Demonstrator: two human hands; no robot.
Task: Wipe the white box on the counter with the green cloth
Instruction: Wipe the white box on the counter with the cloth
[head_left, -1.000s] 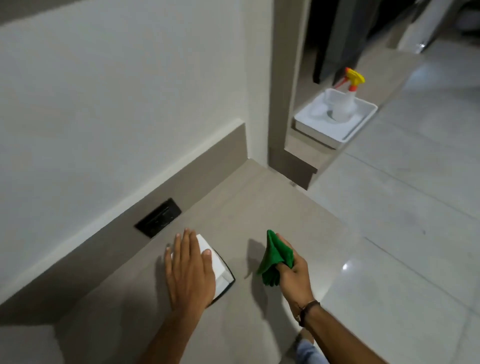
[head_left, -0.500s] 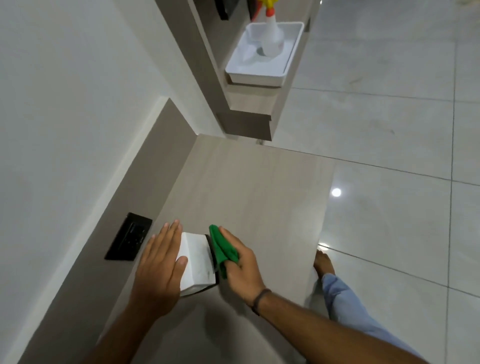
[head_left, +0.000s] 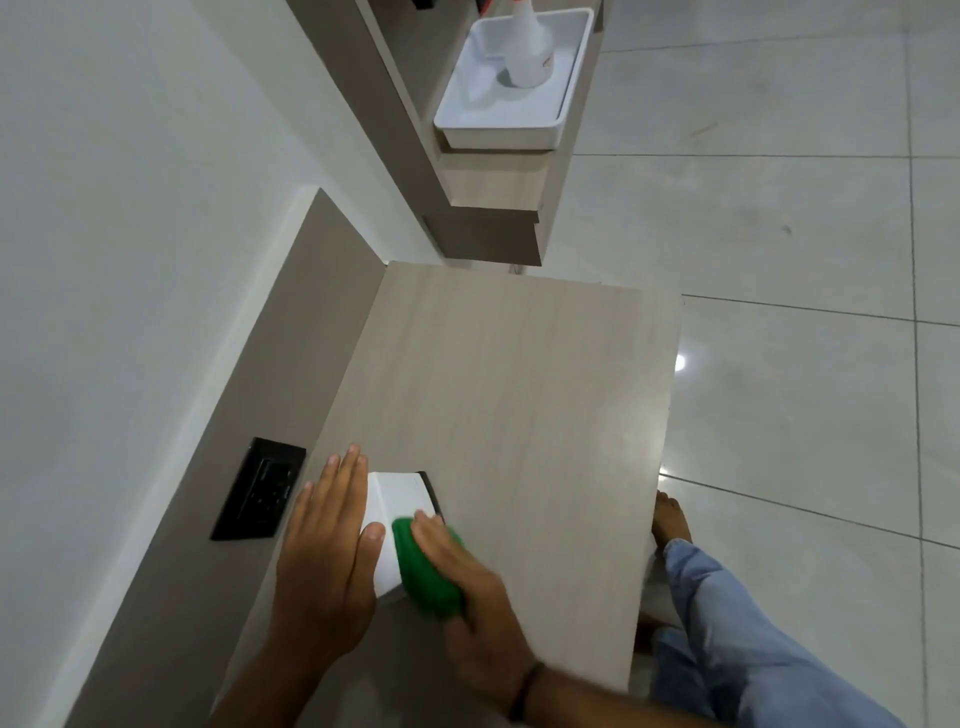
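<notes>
The small white rectangular box (head_left: 397, 512) sits on the pale wood-grain counter (head_left: 519, 395) near its back wall; a hard sideways wipe could probably skid it. The left hand (head_left: 327, 551) lies flat against it, fingers extended and together; the right hand (head_left: 467, 582) presses the bunched green cloth (head_left: 423, 574) onto its top, fingers curled over it

I see two bare forearms, no sleeves. Left hand (head_left: 327, 551) has no rings or watch that I can make out. Right hand (head_left: 467, 597) has a thin dark band (head_left: 524, 693) round the wrist. Light blue jeans (head_left: 737, 649) on the leg at lower right, bare foot (head_left: 670, 519) below the hem.
</notes>
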